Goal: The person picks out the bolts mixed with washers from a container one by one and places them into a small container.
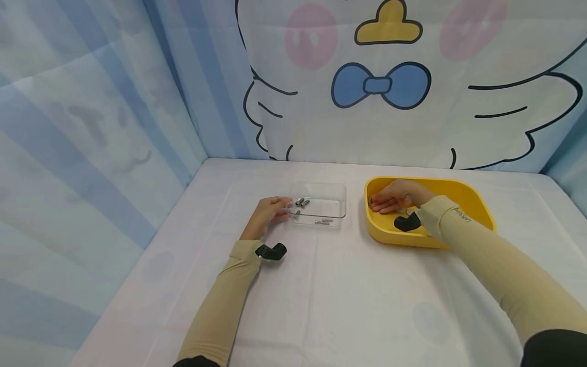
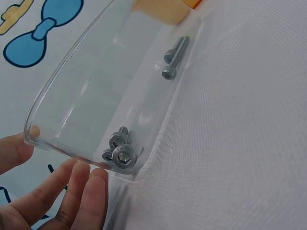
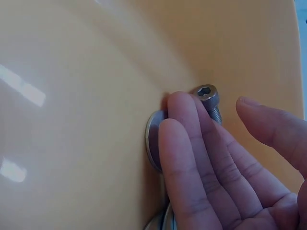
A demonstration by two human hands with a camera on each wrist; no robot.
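My left hand (image 1: 266, 216) holds the left end of a clear plastic box (image 2: 72, 96), one fingertip over its rim and several fingers along the outer wall. Thick hex-socket bolts (image 2: 123, 156) lie at that end of the box, and thinner, longer bolts (image 2: 175, 60) lie farther along. My right hand (image 1: 402, 195) is down inside a yellow tray (image 1: 477, 209), near its left wall. Its straight fingers (image 3: 184, 163) touch a hex-socket bolt (image 3: 207, 96), with the thumb apart from it. A flat metal disc (image 3: 153, 139) stands partly hidden behind these fingers.
More round metal pieces (image 3: 168, 218) show at the bottom edge of the right wrist view. Box and tray stand side by side on a white cloth-covered table (image 1: 321, 295). A printed curtain (image 1: 367, 132) hangs behind, another along the left.
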